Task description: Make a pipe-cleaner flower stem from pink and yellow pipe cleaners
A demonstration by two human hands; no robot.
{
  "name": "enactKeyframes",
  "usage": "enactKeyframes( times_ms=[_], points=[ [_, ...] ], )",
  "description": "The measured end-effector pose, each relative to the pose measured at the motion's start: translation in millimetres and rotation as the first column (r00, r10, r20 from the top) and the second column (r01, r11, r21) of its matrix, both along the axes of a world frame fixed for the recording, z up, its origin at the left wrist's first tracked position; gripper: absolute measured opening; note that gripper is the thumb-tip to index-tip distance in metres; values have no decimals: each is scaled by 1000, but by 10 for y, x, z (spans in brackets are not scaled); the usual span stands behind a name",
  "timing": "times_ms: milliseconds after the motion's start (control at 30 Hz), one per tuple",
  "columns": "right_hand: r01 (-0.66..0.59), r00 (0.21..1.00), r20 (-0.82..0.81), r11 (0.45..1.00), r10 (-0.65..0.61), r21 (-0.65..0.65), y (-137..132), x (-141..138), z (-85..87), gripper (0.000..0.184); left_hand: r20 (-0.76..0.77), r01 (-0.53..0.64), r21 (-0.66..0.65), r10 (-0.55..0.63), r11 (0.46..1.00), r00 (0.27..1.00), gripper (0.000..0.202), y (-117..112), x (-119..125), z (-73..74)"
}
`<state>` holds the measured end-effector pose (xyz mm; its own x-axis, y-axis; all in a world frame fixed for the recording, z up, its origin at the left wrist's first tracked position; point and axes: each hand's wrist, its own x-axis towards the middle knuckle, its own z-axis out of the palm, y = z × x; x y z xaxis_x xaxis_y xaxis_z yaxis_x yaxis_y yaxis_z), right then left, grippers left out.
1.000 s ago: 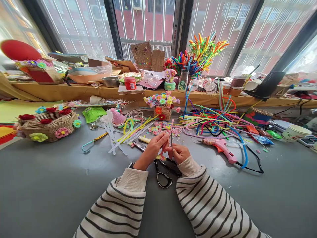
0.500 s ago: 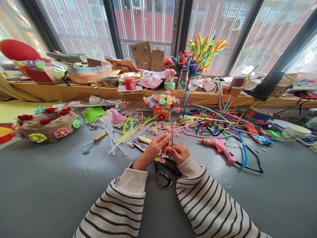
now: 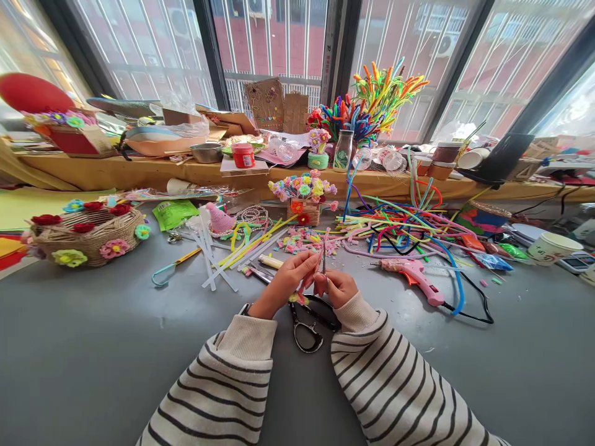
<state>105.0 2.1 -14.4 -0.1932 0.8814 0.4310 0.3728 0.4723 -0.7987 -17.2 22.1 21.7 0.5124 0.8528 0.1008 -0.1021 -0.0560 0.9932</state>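
My left hand (image 3: 294, 277) is closed, its fingertips pinching a pink pipe cleaner (image 3: 326, 235) whose tip sticks up above the fingers. Close against it, my right hand (image 3: 338, 287) grips small scissors (image 3: 324, 259) with the narrow metal blades pointing up beside the pipe cleaner. My fingers hide most of the handles. Below the hands, a pink and yellow fuzzy piece (image 3: 300, 300) shows under the left palm. Large black-handled scissors (image 3: 307, 339) lie on the table beneath both hands. Cut pastel pipe-cleaner bits (image 3: 302, 240) are heaped just beyond my fingertips.
A pink glue gun (image 3: 413, 279) with a black cord lies at right. Loose pipe cleaners (image 3: 395, 226) are piled behind it. Glue sticks (image 3: 216, 260) and a crochet hook (image 3: 186, 256) lie left of the hands. A flower-trimmed basket (image 3: 93, 238) stands far left, a small flower pot (image 3: 304, 210) ahead.
Both hands stay almost in place. The right fingers and the small scissors have shifted very slightly; the pipe cleaner remains pinched in the left hand.
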Motion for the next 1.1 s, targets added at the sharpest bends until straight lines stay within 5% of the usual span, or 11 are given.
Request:
enactKeyframes(
  times_ms=[400, 867, 1100],
  points=[
    [6, 1000, -14, 1000, -6, -3, 5, 19, -14, 52, -12, 35, -42, -36, 998, 999, 24, -18, 1, 10],
    [61, 997, -40, 996, -64, -71, 73, 13, -103, 50, 10, -98, -37, 98, 995, 995, 18, 33, -12, 1],
    [-32, 998, -62, 992, 24, -125, 29, 17, -39, 55, 11, 29, -18, -28, 999, 1000, 18, 10, -5, -1]
  ],
)
